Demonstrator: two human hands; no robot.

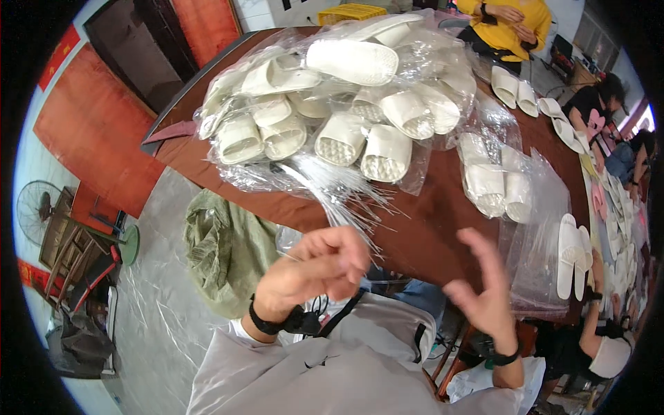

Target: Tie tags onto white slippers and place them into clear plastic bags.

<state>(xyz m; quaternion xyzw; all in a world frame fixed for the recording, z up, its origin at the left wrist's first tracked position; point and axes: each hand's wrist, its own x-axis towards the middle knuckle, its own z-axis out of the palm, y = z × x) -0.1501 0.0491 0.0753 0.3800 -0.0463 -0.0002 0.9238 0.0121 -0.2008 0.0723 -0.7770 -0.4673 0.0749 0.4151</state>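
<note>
My left hand (315,266) is raised in front of my body, its fingers curled together. Whatever may be between them is too small to make out. Off to its right, my right hand (485,294) hangs in the air near the table edge, fingers apart, holding nothing. Beyond the left hand, a bundle of thin white plastic ties (335,190) lies on the brown-covered table (422,228). A large heap of white slippers in clear bags (353,62) rises behind the ties. Past the right hand are more bagged slippers (487,183) and flat clear plastic bags (529,266).
A bare pair of white slippers (570,256) lies at the table's right side. A green woven sack (221,242) stands on the floor to the left, near a standing fan (45,207). A person in yellow (508,31) stands across the table; other people (598,114) sit along the right.
</note>
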